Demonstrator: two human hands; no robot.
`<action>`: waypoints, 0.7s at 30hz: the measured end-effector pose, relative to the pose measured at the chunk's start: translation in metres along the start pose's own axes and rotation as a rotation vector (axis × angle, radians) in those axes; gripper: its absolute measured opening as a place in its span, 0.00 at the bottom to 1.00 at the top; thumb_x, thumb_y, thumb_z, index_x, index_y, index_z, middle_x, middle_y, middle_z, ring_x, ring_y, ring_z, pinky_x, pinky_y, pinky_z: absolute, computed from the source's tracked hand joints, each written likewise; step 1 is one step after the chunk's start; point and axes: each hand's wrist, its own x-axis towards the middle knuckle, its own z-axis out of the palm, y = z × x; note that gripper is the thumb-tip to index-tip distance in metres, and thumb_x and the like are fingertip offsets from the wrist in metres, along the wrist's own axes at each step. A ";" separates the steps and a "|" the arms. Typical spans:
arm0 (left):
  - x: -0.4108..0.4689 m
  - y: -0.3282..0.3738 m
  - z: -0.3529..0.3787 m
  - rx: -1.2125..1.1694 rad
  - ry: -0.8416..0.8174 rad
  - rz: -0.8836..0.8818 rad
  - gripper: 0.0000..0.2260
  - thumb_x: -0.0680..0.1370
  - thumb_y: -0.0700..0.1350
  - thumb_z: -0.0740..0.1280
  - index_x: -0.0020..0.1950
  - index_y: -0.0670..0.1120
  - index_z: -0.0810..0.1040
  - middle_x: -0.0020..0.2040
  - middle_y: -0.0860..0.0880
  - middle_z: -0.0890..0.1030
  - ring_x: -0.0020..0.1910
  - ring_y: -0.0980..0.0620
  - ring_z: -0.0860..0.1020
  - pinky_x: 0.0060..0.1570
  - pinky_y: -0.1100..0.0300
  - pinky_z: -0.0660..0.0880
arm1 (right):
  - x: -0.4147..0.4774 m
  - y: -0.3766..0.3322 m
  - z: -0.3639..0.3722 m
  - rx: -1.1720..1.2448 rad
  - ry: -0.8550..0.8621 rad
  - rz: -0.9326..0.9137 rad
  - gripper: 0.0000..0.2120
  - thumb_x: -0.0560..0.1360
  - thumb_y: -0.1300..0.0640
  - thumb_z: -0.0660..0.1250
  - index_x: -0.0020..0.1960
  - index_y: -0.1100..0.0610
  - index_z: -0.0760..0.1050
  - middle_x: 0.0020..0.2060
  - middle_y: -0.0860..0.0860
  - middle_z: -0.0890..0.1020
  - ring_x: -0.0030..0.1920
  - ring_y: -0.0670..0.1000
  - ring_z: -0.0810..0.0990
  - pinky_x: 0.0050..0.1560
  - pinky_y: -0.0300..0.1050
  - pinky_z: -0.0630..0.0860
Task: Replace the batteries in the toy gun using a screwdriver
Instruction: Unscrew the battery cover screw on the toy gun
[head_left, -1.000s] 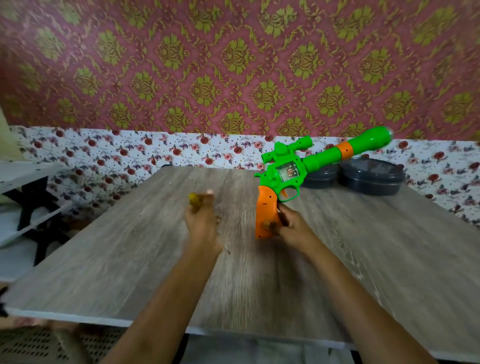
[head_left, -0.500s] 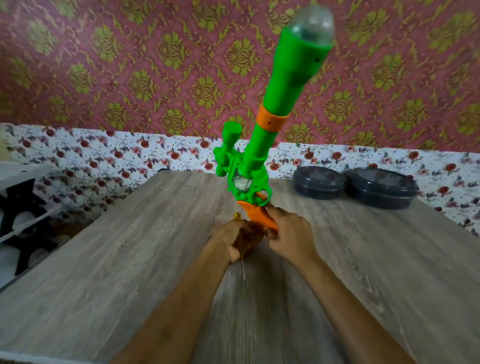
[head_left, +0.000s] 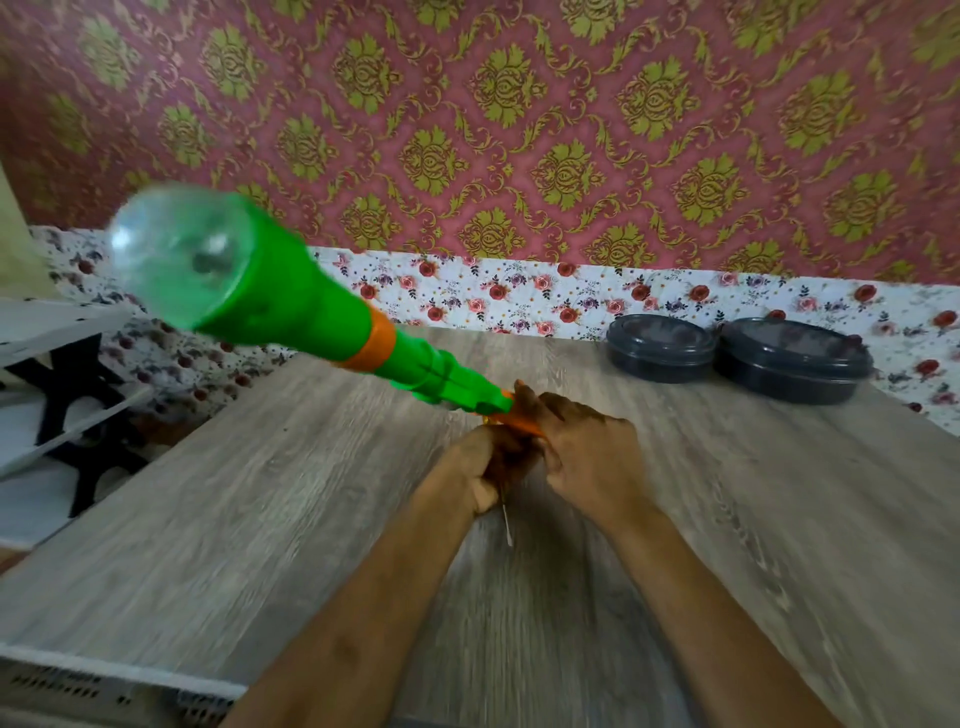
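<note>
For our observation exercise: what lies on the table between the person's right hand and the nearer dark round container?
Nothing: in the head view, only bare wood-grain table separates the right hand from the nearer dark container.

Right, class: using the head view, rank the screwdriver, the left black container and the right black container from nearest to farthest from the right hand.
1. screwdriver, just left of the right hand, gripped by the left hand.
2. left black container, behind and rightward.
3. right black container, farther right.
</note>
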 end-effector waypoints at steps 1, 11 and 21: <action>0.000 0.000 -0.001 -0.018 0.002 0.003 0.15 0.76 0.27 0.50 0.40 0.36 0.75 0.27 0.42 0.80 0.31 0.48 0.79 0.31 0.60 0.79 | 0.000 0.000 0.000 -0.001 0.010 -0.005 0.34 0.55 0.56 0.79 0.61 0.51 0.77 0.38 0.47 0.83 0.30 0.48 0.80 0.23 0.34 0.67; -0.005 0.000 0.001 0.002 -0.025 -0.003 0.13 0.77 0.28 0.51 0.42 0.34 0.75 0.30 0.41 0.80 0.25 0.49 0.81 0.31 0.59 0.79 | -0.003 0.004 -0.001 -0.004 0.101 0.069 0.33 0.55 0.56 0.78 0.60 0.53 0.77 0.41 0.47 0.84 0.30 0.48 0.81 0.23 0.34 0.68; -0.006 0.000 0.001 0.037 -0.024 0.030 0.15 0.76 0.27 0.50 0.42 0.36 0.74 0.27 0.43 0.81 0.38 0.48 0.77 0.30 0.61 0.79 | -0.006 0.006 0.004 0.049 0.062 0.031 0.31 0.57 0.56 0.78 0.60 0.53 0.77 0.39 0.48 0.84 0.28 0.49 0.80 0.22 0.38 0.69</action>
